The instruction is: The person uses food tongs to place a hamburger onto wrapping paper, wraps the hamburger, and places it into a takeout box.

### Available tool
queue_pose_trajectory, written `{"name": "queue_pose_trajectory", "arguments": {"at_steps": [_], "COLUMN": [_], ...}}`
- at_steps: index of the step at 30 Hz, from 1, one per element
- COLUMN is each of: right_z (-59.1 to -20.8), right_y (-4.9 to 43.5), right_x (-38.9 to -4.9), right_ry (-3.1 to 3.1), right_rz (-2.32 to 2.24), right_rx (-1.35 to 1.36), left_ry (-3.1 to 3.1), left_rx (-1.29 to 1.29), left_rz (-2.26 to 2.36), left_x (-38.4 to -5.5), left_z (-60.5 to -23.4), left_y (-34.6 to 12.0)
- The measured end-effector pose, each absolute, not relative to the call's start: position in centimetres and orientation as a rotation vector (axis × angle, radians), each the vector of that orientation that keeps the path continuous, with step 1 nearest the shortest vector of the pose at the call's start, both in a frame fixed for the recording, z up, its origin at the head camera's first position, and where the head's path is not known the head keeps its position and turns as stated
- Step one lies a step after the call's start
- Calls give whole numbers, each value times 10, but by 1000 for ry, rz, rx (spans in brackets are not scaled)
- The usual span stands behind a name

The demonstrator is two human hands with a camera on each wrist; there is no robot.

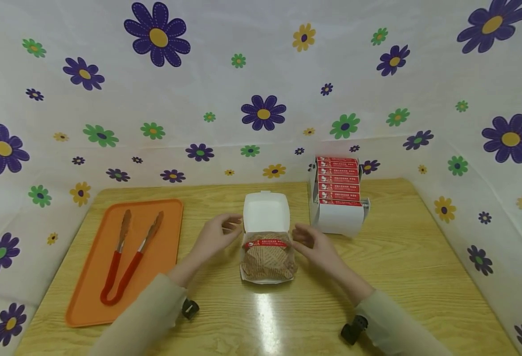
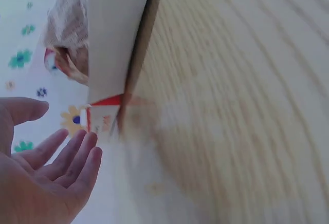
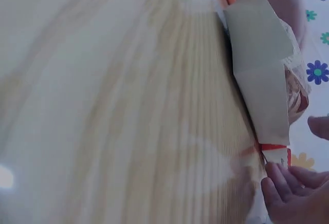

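Observation:
In the middle of the table stands a white clamshell burger box (image 1: pixel 266 212) with its lid folded back. A burger wrapped in brown printed paper (image 1: pixel 267 262), with a red label strip (image 1: pixel 266 243) across it, fills the base and bulges above the walls. At the box's left side is my left hand (image 1: pixel 218 235), fingers loosely bent and holding nothing. My right hand (image 1: pixel 316 247) is on the opposite side, its loosely curved fingertips right at the box's edge. The left wrist view shows the left palm (image 2: pixel 46 183) beside the box wall (image 2: pixel 115 39).
An orange tray (image 1: pixel 160 222) on the left carries red-handled tongs (image 1: pixel 129 272). Back right stands a white holder (image 1: pixel 340 220) with several red-labelled strips (image 1: pixel 338 179). Behind the wooden table (image 1: pixel 403 277) hangs a flowered cloth (image 1: pixel 225 84).

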State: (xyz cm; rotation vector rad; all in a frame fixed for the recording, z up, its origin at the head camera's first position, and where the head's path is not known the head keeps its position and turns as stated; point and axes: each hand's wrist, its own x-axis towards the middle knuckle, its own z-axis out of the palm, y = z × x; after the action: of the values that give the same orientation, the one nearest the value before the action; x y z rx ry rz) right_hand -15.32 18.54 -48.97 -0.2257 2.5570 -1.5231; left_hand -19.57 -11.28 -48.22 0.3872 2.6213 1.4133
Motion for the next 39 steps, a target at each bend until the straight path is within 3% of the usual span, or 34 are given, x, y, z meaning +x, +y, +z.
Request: {"name": "queue_pose_trajectory", "arguments": {"at_steps": [5,16,33,39], "right_z": [-492,-487,-459,-452], "right_y": [175,158,160,166], "right_x": [-164,-182,-181,-180], "right_ry": [2507,2421,2343,2330], "right_rz": [-1567,-1623,-1827,-1820], "right_rx": [-92,57,22,-28], "left_ry": [2543,2409,2298,2326], "left_rx": [211,78,-35,45], "left_rz": [1527,1630,1884,1877], "left_x": [-208,-219,-210,-203], "left_z": [-493,-506,-473,-465], "left_y": [-112,-100,-98,-100]}}
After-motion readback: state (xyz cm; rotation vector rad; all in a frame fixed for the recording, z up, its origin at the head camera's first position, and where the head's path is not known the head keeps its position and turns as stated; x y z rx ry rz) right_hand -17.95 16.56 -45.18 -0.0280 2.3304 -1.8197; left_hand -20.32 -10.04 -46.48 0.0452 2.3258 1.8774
